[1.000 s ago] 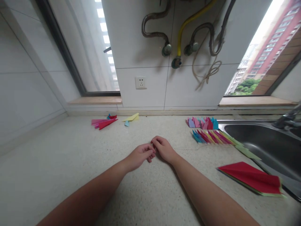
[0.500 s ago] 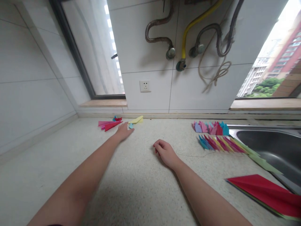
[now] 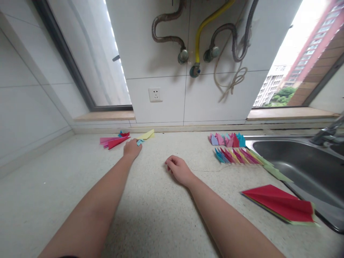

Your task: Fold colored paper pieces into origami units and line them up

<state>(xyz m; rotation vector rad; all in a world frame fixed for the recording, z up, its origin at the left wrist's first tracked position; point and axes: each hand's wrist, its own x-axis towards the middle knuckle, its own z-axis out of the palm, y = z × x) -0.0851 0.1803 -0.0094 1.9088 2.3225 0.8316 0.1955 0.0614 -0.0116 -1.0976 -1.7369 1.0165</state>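
My left hand [image 3: 131, 148] is stretched far out over the counter, its thumb and fingers closed about a small light blue folded paper [image 3: 140, 142]. Touching or just behind those fingers is a yellow folded paper [image 3: 147, 135]. On that hand's other side lie pink and red folded papers [image 3: 115, 142], with a small red and blue folded paper [image 3: 124, 134] behind them. My right hand [image 3: 177, 168] rests on the counter near the middle, fingers curled loosely in, and nothing shows in them.
Two rows of colourful folded papers, a back row [image 3: 228, 140] and a front row [image 3: 236, 156], stand left of the steel sink [image 3: 301, 157]. A stack of large folded papers, red on top [image 3: 279, 203], lies nearer me. Valves and hoses [image 3: 197, 46] hang on the tiled wall.
My left hand's fingers have drawn together around the light blue paper. The camera has turned right, so everything appears further left. My right hand keeps its curled pose.
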